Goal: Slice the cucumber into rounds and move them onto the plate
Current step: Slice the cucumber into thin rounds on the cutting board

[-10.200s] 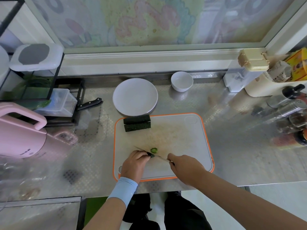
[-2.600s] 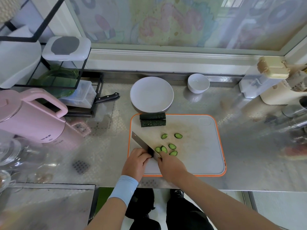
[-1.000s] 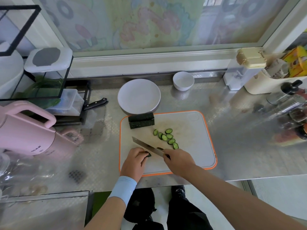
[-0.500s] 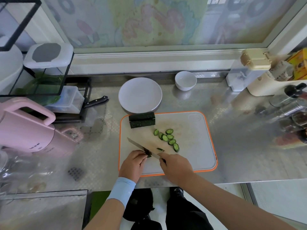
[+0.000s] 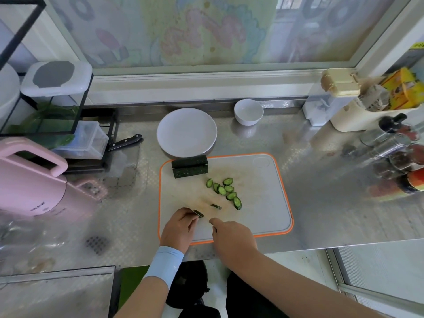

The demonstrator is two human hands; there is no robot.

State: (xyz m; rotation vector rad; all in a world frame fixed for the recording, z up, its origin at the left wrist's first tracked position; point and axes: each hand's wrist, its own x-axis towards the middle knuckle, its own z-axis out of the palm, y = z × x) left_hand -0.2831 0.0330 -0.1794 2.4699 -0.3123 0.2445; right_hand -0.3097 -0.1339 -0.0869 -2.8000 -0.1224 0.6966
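Note:
A short dark-green cucumber stub (image 5: 199,213) lies at the near left of the orange-rimmed cutting board (image 5: 259,203), pinned under the fingertips of my left hand (image 5: 180,229). My right hand (image 5: 231,237) is closed just right of it around the knife handle; the blade is a faint blur over the stub. A fresh slice (image 5: 216,206) stands on edge beside the stub. Several cucumber rounds (image 5: 223,190) lie in a loose row mid-board. The white plate (image 5: 187,131) sits behind the board with nothing on it.
A dark green block (image 5: 190,166) rests on the board's far left corner. A small white bowl (image 5: 248,111) is behind to the right; a black-handled knife (image 5: 125,142) and a rack to the left. A pink kettle (image 5: 29,180) stands at left, bottles (image 5: 394,145) at right.
More rounds have piled up on the board over the last ten seconds. In the last half second the blade came down at the stub and one more slice stands apart from it.

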